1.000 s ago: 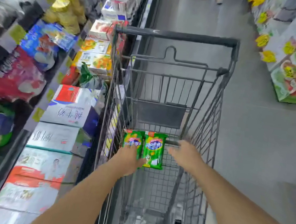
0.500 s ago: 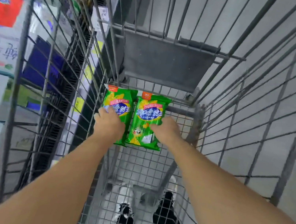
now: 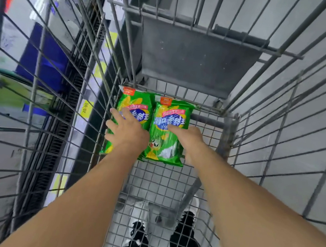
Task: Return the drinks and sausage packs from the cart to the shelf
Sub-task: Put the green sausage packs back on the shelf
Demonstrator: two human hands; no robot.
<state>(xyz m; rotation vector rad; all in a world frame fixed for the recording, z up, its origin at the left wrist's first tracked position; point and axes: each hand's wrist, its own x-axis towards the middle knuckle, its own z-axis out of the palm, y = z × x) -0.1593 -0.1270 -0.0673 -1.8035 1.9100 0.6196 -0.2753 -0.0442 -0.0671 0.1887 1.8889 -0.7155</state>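
A supermarket aisle, seen from inside a wire shopping cart [image 3: 284, 124]. Beyond the cart's left side runs a store shelf [image 3: 72, 88] whose edge carries yellow price tags [image 3: 85, 107], one reading 28.90, with boxed and bagged goods [image 3: 41, 56] stacked behind it, blurred. Two green retail sausage packs [image 3: 167, 128] with printed branding lie side by side on the cart's mesh floor. A plain grey shop floor [image 3: 307, 187] shows through the bars on the right.

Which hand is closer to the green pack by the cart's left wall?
Left. The left hand lies on that left pack; the right hand rests on the other pack beside it.
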